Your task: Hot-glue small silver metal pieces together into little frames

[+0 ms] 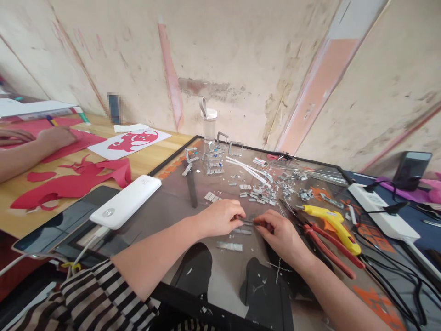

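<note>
My left hand (220, 218) and my right hand (279, 235) are close together over the glass-like tabletop. Between their pinched fingertips runs a thin grey metallic strip (248, 222), one end in each hand. Just below it lies a similar strip (244, 231), and nearer to me is a wider silvery strip (229, 247). Beyond my hands are several small silvery pieces (263, 195) in a loose pile. Some flat pieces (211, 197) lie in a row beside my left hand. Pliers (330, 250) with red handles rest to the right of my right hand.
A yellow glue gun (332, 223) and a white power strip (382, 211) with cables are on the right. Small silvery assembled structures (215, 168) stand by a lidded cup (209, 126). On the left are a white power bank (126, 202), red cut paper (76, 181) and another person's hand (57, 139).
</note>
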A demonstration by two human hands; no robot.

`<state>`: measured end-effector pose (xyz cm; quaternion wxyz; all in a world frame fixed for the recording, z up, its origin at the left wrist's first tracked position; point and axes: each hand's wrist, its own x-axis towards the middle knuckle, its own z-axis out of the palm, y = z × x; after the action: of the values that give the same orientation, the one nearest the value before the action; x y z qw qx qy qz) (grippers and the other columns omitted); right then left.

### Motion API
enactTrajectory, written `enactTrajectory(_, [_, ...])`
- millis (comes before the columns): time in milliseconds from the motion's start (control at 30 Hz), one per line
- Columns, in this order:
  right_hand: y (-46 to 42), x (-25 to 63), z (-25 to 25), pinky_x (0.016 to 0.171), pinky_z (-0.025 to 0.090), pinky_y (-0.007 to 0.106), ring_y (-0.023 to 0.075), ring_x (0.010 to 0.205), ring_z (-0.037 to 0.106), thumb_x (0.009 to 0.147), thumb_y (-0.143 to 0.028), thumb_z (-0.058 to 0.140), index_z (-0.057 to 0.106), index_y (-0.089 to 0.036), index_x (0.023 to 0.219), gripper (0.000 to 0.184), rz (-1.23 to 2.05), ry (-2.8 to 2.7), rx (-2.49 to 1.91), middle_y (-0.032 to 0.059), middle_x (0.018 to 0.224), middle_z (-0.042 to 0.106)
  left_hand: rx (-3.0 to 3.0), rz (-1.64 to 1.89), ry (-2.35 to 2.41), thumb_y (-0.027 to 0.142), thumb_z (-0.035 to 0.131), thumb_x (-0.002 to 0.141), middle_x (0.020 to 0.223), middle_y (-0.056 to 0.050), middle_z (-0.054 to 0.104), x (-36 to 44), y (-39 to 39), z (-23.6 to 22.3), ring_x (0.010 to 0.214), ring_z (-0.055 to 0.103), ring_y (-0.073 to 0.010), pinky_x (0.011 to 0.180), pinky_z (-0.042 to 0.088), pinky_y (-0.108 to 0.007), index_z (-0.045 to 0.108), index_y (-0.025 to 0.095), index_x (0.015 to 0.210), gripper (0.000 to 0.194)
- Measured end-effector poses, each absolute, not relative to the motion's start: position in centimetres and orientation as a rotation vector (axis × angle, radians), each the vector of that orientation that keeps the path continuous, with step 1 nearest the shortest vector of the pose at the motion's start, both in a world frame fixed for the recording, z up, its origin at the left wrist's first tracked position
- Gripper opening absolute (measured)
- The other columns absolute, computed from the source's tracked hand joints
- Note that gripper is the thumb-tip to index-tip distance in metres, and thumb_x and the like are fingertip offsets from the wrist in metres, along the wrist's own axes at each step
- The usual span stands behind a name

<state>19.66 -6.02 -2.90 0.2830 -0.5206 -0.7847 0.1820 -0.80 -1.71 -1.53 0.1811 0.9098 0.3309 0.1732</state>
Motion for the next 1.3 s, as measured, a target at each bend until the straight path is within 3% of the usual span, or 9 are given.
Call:
enactTrajectory(333, [-6.1, 19.7, -3.1, 0.056, 0.044, 0.026, 0.0142, 0.061, 0.054, 0.078, -0.017, 0.055, 0.065, -0.02, 0.085, 0.012, 0.444, -2.061, -1.354, 0.0018, 0.073, 0.058, 2.596, 0.532, 0.911, 0.016, 0.05, 0.083, 0.084, -0.004, 0.062, -1.0, -1.6, -1.6, 0.074, 0.058, -0.0142, 0.068, 0.043, -0.024, 0.066, 0.016, 0.09, 0.018])
enactTrajectory(500, [-7.8, 18.7, -2.0, 0.066, 0.045, 0.027, 0.0159, 0.073, 0.056, 0.082, -0.018, 0.055, 0.063, -0.019, 0.083, 0.008, 0.413, -2.21, -1.172, 0.004, 0.08, 0.057, 2.588, 0.613, 0.972, 0.017, 0.045, 0.086, 0.09, -0.005, 0.064, -1.2, -1.5, -1.2, 0.081, 0.059, -0.0154, 0.076, 0.043, -0.026, 0.065, 0.017, 0.094, 0.021])
enactTrajectory(800, [-9.8, 16.7, -1.7, 0.066, 0.043, 0.027, 0.0176, 0.073, 0.058, 0.081, -0.017, 0.056, 0.065, -0.019, 0.088, 0.011, 0.418, -2.528, -1.285, 0.0046, 0.081, 0.061, 2.588, 0.671, 0.944, 0.017, 0.047, 0.085, 0.085, -0.003, 0.063, -1.1, -1.8, -0.8, 0.076, 0.057, -0.0132, 0.071, 0.042, -0.024, 0.065, 0.017, 0.091, 0.019])
enactTrajectory(1067, [-8.9, 17.5, -0.7, 0.064, 0.04, 0.022, 0.0136, 0.069, 0.057, 0.081, -0.016, 0.049, 0.066, -0.018, 0.076, 0.018, 0.739, -2.414, -1.346, 0.0015, 0.074, 0.065, 2.524, 0.732, 0.882, 0.016, 0.049, 0.084, 0.084, -0.003, 0.063, -1.0, -2.0, -0.7, 0.074, 0.058, -0.0123, 0.068, 0.043, -0.022, 0.065, 0.017, 0.091, 0.018])
enactTrajectory(1300, [-8.6, 18.7, 0.1, 0.05, 0.032, 0.02, 0.0106, 0.055, 0.046, 0.077, -0.024, 0.048, 0.061, -0.016, 0.063, 0.021, 0.976, -2.263, -1.602, -0.003, 0.055, 0.053, 2.51, 0.705, 0.865, 0.015, 0.049, 0.083, 0.084, -0.003, 0.064, -0.8, -2.2, -0.6, 0.074, 0.058, -0.0121, 0.068, 0.043, -0.022, 0.066, 0.016, 0.091, 0.018])
